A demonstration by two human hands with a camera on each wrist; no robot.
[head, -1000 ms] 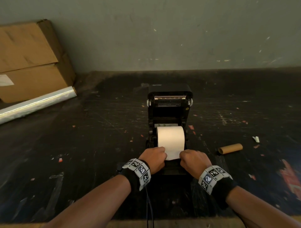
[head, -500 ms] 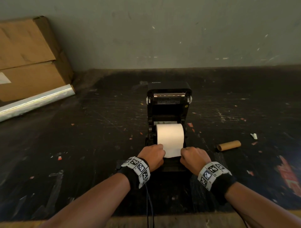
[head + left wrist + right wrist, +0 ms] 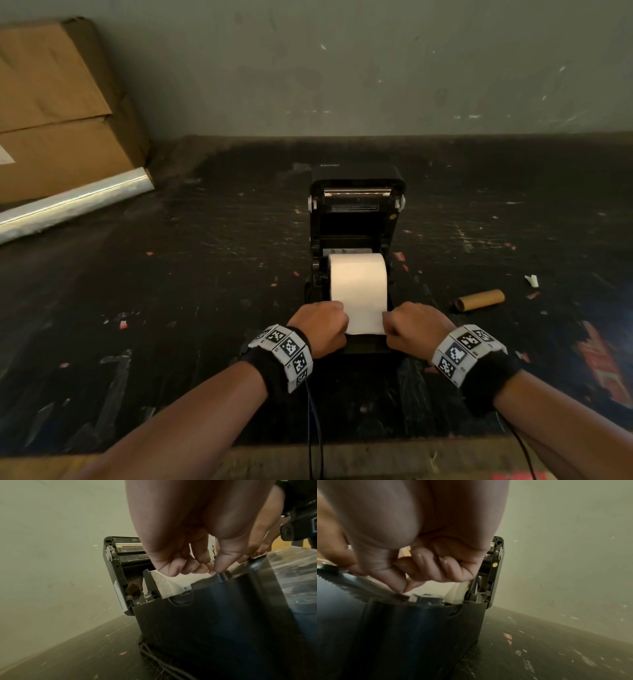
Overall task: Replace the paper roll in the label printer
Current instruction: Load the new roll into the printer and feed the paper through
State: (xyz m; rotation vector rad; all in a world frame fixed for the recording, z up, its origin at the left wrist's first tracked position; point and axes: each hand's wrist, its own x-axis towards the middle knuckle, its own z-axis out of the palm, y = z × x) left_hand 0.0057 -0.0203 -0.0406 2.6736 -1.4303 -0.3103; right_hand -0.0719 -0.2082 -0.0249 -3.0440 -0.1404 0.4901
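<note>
Paper roll (image 3: pixel 358 281) axis left-right

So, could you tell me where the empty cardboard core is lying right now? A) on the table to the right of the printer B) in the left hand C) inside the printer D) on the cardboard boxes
A: the cardboard core lies on the table, right of the printer, touched by neither hand.

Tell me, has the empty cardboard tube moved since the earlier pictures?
No. The cardboard tube lies at the same spot right of the label printer, as before.
</note>
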